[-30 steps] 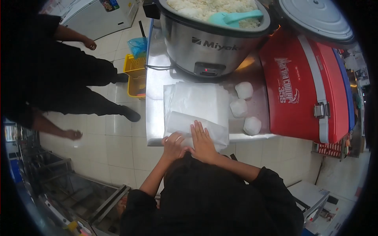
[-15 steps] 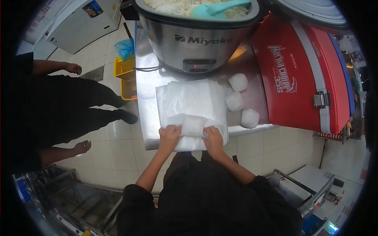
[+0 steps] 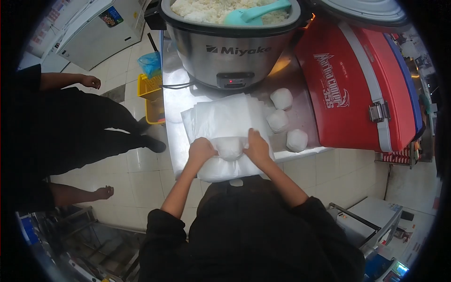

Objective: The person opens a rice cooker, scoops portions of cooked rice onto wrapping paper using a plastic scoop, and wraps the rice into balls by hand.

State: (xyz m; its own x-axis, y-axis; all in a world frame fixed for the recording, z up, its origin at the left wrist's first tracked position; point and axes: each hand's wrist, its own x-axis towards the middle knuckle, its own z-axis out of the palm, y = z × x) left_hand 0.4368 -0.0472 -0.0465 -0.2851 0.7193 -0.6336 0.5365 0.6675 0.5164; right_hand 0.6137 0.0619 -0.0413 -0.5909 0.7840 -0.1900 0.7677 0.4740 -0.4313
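Observation:
A white wrapped bundle (image 3: 229, 148) lies near the front edge of a stack of thin white sheets (image 3: 225, 115). My left hand (image 3: 202, 151) is closed on the wrapper at the bundle's left end. At its right end my right hand (image 3: 257, 147) has its fingers pressed together on the wrapper. What is inside the bundle is hidden. To the right of the stack sit a round white wrapped packet (image 3: 281, 98), another packet (image 3: 277, 121) and a third packet (image 3: 297, 140).
A large cooker (image 3: 225, 56) full of rice (image 3: 206, 10) stands behind the stack, with a turquoise scoop (image 3: 258, 13). A red cooler box (image 3: 352, 89) is on the right of the metal table (image 3: 174, 108). A person in dark clothes (image 3: 80, 127) stands at the left.
My hands have gone from pressing on a folded sheet to gripping both ends of a rounded bundle. The view has shifted, and the other person's arms have moved.

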